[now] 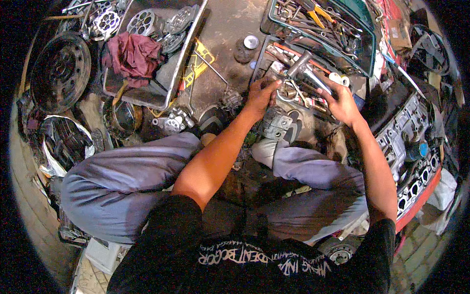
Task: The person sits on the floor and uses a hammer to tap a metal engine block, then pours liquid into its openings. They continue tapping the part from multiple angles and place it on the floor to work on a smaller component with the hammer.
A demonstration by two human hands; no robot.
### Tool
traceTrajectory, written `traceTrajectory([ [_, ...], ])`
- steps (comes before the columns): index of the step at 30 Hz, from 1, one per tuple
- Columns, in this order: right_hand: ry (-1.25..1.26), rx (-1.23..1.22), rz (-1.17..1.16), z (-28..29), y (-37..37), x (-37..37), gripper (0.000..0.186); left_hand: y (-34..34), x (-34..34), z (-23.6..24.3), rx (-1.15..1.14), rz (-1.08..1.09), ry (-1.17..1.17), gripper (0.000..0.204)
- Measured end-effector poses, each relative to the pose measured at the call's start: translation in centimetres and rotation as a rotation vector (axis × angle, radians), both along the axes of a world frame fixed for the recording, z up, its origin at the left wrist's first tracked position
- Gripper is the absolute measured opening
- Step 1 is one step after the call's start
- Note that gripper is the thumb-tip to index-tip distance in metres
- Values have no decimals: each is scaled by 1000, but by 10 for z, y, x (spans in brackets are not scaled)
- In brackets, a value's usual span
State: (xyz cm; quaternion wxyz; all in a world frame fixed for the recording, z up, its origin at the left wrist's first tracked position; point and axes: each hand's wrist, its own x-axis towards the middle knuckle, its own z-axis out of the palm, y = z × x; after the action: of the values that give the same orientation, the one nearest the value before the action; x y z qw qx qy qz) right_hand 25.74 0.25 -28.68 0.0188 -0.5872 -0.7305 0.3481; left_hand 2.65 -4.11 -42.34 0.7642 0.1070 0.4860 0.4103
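Grey metal dominates the scene: a person sits cross-legged on a stained floor (230, 29), both forearms reaching forward to a tool tray (267, 51) set directly ahead, within arm's length so that nothing needs standing up for. Left hand (260, 95) is curled, fingers together, over the near edge of the tray's contents; what it grips is hidden under the knuckles, so the hold cannot be told for certain. Right hand (340, 100) is closed around the lower end of a steel hammer-like tool (306, 71), whose head points up and away from the person, its shaft lying slantwise over the other tools in the tray. Just below the hands, between the knees, a cast housing (276, 125) rests on the floor, kept close as the piece nearest to both hands. A second bin (323, 27) of pliers and wrenches sits behind the tray, farther off. To the left, a flat pan (171, 83) holds a red rag (132, 56) and perforated discs (142, 22), grouped apart from the tools; a dark wheel (61, 71) lies beyond it. At the right, a cylinder head (416, 157) lies beside the knee, its bores facing up.
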Motion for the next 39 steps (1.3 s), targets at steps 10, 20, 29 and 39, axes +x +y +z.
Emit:
traceTrajectory([
  [10,52,-21,-8,-1,8,-17,44,-10,16,4,76,-20,226,18],
  [20,-254,-35,96,20,22,-40,47,-14,11,-15,85,-93,-106,15],
  [29,-125,-138,381,17,45,-31,45,-16,19,-8,9,-81,19,12],
  [39,-467,-123,177,26,53,-68,47,-15,15,-8,43,-121,-57,16],
])
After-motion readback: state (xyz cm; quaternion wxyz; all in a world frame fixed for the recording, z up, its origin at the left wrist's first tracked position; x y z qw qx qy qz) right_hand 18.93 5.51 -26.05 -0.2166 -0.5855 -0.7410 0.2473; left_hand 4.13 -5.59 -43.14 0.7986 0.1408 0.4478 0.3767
